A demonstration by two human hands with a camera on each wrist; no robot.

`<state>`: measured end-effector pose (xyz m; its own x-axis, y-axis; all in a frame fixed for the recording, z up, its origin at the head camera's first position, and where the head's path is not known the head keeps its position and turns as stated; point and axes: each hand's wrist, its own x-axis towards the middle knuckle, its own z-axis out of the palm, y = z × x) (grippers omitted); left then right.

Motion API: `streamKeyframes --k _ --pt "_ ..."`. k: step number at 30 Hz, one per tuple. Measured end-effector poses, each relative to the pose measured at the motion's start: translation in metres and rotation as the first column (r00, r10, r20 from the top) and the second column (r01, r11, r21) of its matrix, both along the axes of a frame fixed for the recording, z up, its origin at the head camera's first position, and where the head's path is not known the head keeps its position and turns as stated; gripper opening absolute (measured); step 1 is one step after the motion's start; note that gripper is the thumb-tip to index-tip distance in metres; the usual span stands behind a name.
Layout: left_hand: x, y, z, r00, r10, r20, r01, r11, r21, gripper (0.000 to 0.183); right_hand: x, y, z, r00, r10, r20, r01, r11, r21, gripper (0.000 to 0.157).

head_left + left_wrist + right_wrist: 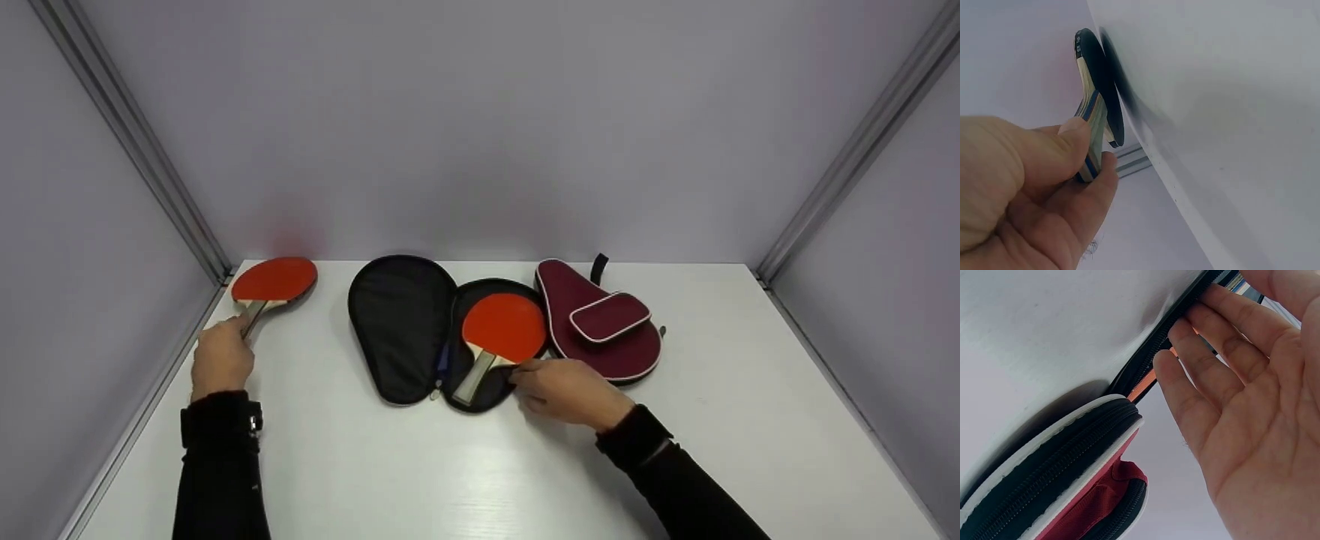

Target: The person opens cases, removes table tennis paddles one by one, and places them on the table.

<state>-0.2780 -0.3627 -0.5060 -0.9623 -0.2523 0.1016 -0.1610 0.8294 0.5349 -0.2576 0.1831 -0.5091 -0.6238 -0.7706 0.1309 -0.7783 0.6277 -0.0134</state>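
At the table's far left corner my left hand (pixel 223 358) pinches the handle of a table tennis bat (pixel 274 279), red face up. In the left wrist view its black underside hangs close over the table, thumb and fingers on the handle (pixel 1095 132). A second red bat (pixel 506 328) lies in the right half of an unzipped black bat case (pixel 403 330), handle toward me. My right hand (pixel 571 391) is at that half's near right rim. The right wrist view shows its fingers (pixel 1196 365) nearly straight, fingertips right at the zipped edge (pixel 1154 349).
A maroon bat case (pixel 553 300) with white piping and a small front pocket (pixel 611 318) lies against the black case's right side. The white table (pixel 420 480) is bounded by grey walls (pixel 480 135) at the back and both sides.
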Motion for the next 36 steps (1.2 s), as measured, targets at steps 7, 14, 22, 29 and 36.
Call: streamKeyframes --k 7,14,22,29,36 --pt "0.006 -0.004 -0.005 0.99 0.116 -0.086 -0.115 0.993 0.009 0.041 -0.001 0.0 0.001 1.0 0.011 -0.015 -0.011 1.0 0.005 0.026" --pt "0.009 -0.006 -0.009 0.993 0.11 -0.033 -0.109 0.993 0.034 0.047 -0.001 0.0 -0.001 1.0 0.004 0.0 -0.004 1.0 0.011 0.027" --pt "0.007 0.004 0.006 0.999 0.051 -0.018 -0.051 0.999 0.018 0.048 -0.001 0.0 0.0 1.0 -0.004 0.011 0.004 1.0 0.019 0.027" --pt "0.005 0.029 0.025 0.996 -0.069 -0.059 0.068 0.997 -0.019 0.045 0.001 -0.002 0.001 1.0 -0.005 -0.017 0.005 0.999 0.041 0.027" --pt "0.004 0.059 0.045 0.982 -0.182 -0.048 0.179 0.982 -0.062 0.062 0.004 -0.001 0.004 0.999 -0.034 0.012 0.034 0.998 0.058 0.038"
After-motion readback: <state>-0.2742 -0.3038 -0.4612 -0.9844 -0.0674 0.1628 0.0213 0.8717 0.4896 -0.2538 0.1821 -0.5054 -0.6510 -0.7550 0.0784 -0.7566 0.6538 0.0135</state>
